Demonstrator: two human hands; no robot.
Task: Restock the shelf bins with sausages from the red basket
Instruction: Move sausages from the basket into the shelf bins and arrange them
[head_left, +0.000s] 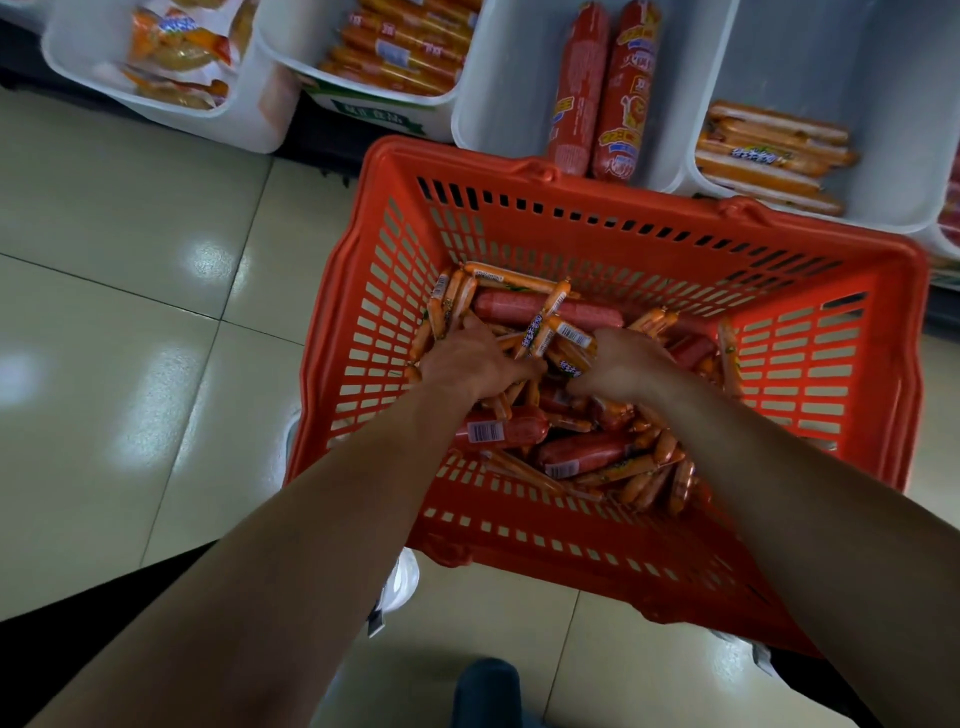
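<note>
A red slotted basket stands on the floor below me, holding a heap of thin orange sausages and thicker red sausages. Both my hands are down inside it. My left hand is closed around a bunch of thin orange sausages near the basket's left side. My right hand is curled over the pile at the centre, gripping more thin orange sausages. White shelf bins line the top: one holds two big red sausages, another holds orange sausages.
Further left, a bin of orange sausages and a bin of orange-wrapped packets. Glossy beige floor tiles spread out to the left. A white shoe shows under the basket's near edge.
</note>
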